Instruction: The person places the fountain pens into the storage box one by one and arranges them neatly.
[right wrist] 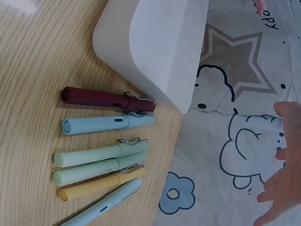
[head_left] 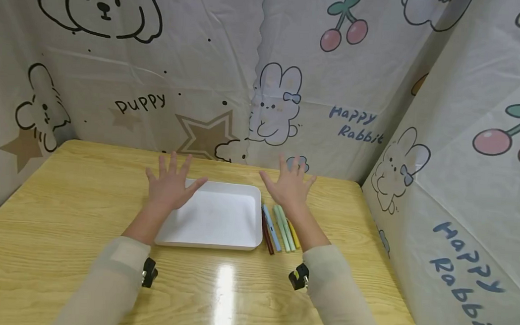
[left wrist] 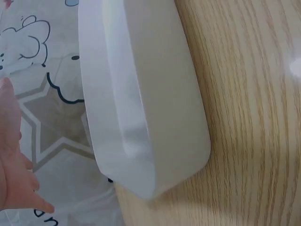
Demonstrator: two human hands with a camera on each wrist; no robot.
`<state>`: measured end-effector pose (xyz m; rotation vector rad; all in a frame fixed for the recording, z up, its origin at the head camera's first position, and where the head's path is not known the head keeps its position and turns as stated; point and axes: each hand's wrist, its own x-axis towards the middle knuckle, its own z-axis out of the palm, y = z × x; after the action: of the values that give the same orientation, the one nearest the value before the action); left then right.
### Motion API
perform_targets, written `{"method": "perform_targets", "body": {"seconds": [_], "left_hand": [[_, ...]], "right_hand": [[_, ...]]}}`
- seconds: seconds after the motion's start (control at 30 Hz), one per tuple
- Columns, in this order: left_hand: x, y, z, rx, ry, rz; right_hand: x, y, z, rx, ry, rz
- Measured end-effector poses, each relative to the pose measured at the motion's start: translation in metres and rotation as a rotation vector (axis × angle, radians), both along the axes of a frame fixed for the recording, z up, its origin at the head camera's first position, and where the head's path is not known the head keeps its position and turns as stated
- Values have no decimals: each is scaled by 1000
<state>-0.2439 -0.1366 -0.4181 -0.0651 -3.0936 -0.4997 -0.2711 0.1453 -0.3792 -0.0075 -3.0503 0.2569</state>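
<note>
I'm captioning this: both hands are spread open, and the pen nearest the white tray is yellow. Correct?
Not yellow: the right wrist view shows the dark red pen nearest the white tray. The left hand and right hand are indeed spread open.

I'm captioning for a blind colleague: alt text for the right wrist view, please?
Six pens lie roughly side by side on a wood-grain table beside a white tray: dark red, light blue, two pale green, yellow and another light blue. At the right edge, the person's right-hand grip is open and empty before a cartoon-printed cloth.
</note>
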Motion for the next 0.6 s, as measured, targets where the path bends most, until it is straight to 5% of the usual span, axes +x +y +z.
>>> {"method": "perform_targets", "body": {"seconds": [0.2, 0.6], "left_hand": [[0, -11, 1, 51, 16, 3], [7, -35, -12, 320, -1, 12]], "right_hand": [[0, 9, 3, -32, 27, -9], [7, 39, -5, -358, -76, -49]]}}
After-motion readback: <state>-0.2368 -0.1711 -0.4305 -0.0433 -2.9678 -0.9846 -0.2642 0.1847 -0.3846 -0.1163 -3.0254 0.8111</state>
